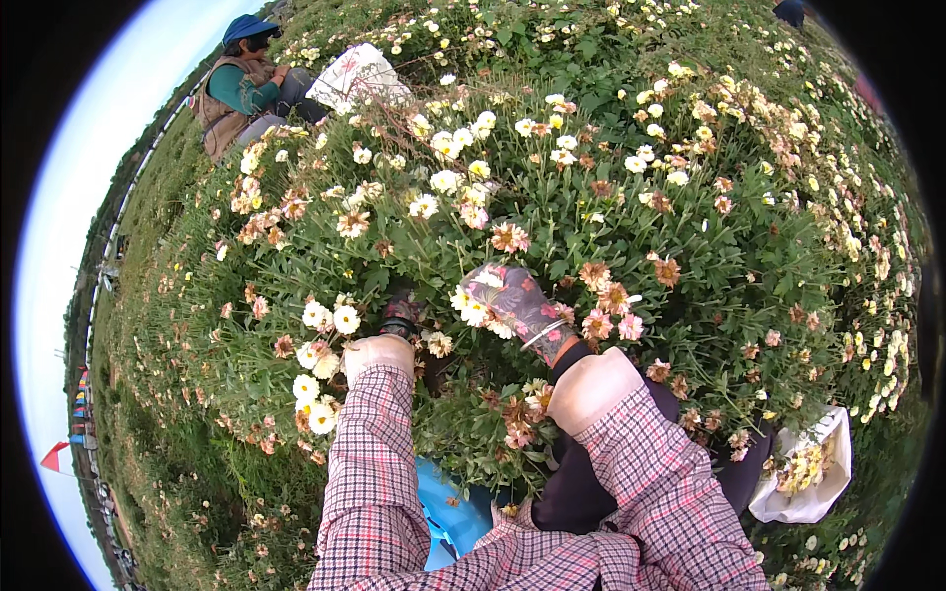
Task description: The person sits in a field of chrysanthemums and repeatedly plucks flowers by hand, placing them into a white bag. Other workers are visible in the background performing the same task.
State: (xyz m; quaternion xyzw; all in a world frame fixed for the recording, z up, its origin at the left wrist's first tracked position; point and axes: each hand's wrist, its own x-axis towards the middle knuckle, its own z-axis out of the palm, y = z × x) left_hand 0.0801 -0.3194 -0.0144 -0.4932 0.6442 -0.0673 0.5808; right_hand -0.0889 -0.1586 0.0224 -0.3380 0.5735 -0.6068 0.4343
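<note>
My right hand (514,303), in a dark floral-patterned glove with a white band at the wrist, is among the chrysanthemum plants. White and yellow chrysanthemum blooms (471,306) lie against its finger side; whether the fingers grip them is hidden. My left hand (403,309), in a similar glove, reaches into the leaves, and foliage hides its fingers. White blooms (346,319) stand just left of its wrist. Pinkish-brown wilted blooms (613,299) are to the right of my right hand. Both forearms wear checked sleeves with pale cuffs.
A white sack (835,473) holding picked flower heads sits at the lower right. Below my arms is a blue plastic object (451,502). Another person (240,96) in a blue cap sits among the flowers at upper left, beside a white sack (358,77). Dense flowering plants surround me.
</note>
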